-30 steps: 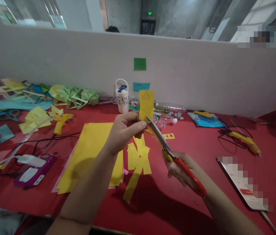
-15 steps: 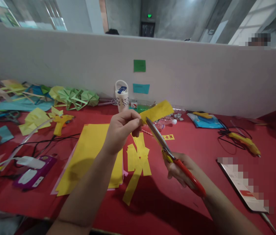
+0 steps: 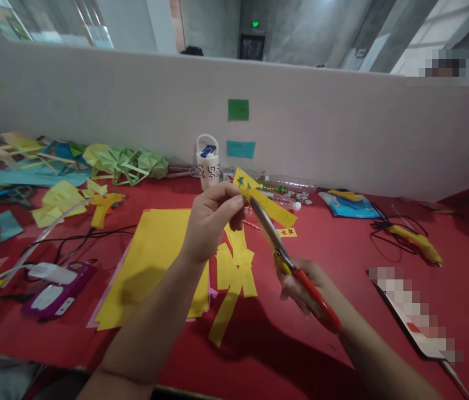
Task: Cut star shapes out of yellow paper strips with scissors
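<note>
1. Fingers of the left hand pinch a yellow strip, its free end toward four o'clock.
2. Right hand wraps the scissors, tips toward eleven o'clock.
3. That end has swung from two o'clock, seemingly offering the scissors another edge.

Looks like matt paper in the strip and sheets, smooth metal in the scissor blades, glossy plastic in the handle, clear plastic in the bottles.

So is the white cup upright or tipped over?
Upright. The cup stands beyond the left hand, with its loop handle at the top.
</note>
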The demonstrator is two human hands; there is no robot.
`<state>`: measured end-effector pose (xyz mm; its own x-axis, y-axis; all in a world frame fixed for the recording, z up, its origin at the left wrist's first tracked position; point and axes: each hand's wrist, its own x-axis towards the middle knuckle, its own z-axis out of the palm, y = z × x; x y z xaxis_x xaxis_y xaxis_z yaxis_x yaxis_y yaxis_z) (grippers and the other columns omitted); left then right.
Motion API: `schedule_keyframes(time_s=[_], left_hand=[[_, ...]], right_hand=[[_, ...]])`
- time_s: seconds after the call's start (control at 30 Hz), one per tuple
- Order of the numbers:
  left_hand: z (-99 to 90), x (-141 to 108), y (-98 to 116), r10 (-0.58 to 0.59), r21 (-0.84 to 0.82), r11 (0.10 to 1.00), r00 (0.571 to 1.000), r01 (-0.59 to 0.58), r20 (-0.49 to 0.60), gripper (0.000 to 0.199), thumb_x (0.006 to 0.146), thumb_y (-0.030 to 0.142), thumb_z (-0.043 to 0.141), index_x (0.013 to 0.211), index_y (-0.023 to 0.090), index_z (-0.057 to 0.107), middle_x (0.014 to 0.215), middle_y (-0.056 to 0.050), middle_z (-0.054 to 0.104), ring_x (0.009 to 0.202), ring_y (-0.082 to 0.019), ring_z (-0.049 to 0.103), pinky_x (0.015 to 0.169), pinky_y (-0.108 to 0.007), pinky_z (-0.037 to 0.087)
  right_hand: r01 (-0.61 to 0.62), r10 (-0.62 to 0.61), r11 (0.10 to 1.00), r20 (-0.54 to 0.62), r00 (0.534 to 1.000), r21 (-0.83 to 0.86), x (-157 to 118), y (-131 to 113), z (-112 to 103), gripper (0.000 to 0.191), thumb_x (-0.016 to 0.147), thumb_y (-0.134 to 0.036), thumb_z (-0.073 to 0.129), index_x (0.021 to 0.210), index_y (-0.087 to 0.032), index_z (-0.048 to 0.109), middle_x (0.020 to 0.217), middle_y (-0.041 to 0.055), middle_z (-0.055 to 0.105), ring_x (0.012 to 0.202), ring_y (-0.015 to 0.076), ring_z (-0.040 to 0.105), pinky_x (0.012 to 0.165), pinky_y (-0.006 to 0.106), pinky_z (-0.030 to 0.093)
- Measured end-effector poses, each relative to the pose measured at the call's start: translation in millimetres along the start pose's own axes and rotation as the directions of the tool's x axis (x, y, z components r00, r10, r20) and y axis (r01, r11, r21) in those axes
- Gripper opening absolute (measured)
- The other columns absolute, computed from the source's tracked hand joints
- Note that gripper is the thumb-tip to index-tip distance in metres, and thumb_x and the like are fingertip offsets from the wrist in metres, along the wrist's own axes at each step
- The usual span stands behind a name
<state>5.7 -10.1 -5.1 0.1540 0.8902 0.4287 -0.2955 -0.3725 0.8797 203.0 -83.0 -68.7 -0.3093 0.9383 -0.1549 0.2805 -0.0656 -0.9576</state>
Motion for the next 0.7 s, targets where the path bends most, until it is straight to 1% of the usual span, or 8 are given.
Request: schedule_keyframes(time_s=[0.1,0.27,0.47,0.7], left_hand=[[0.5,0,1,0.005,0.019,1.000,1.000,-0.005,-0.015,0.013,0.075,0.020,0.059,0.062,0.018,0.058,0.050,0.005,0.053,0.042,-0.005,0.048,0.042,-0.019,0.040],[1.1,1,3,-0.020,0.024,1.000,1.000,0.020,-0.012,0.010,0.071,0.020,0.060,0.061,0.018,0.058,0.048,0.005,0.052,0.040,-0.005,0.047,0.041,-0.019,0.038],[1.7,0,3,-0.043,0.038,0.998,0.999,0.043,-0.016,0.010,0.068,0.021,0.061,0.059,0.018,0.058,0.049,0.005,0.052,0.040,-0.005,0.047,0.040,-0.019,0.039],[1.4,1,2,-0.021,0.028,0.999,1.000,0.022,-0.007,0.009,0.068,0.020,0.062,0.060,0.018,0.058,0.049,0.004,0.053,0.040,-0.005,0.047,0.040,-0.019,0.039]], right_hand=[[0.007,-0.007,1.000,0.037,0.999,0.005,-1,-1,-1,0.042,0.081,-0.057,0.061,0.067,-0.022,0.042,0.053,-0.0071,0.040,0.037,0.0060,0.033,0.034,0.021,0.027],[0.073,-0.072,0.997,0.054,0.996,-0.016,-4,-9,-1,0.052,0.079,-0.070,0.057,0.067,-0.022,0.040,0.053,-0.0070,0.038,0.041,0.0065,0.033,0.037,0.021,0.026],[0.104,-0.102,0.994,0.068,0.992,-0.026,-6,-11,-3,0.051,0.081,-0.068,0.057,0.068,-0.022,0.041,0.054,-0.0070,0.038,0.043,0.0070,0.032,0.038,0.022,0.026],[0.080,-0.080,0.997,0.079,0.994,-0.002,-3,-6,-4,0.051,0.082,-0.067,0.058,0.065,-0.021,0.043,0.054,-0.0070,0.037,0.042,0.0065,0.032,0.037,0.020,0.027]])
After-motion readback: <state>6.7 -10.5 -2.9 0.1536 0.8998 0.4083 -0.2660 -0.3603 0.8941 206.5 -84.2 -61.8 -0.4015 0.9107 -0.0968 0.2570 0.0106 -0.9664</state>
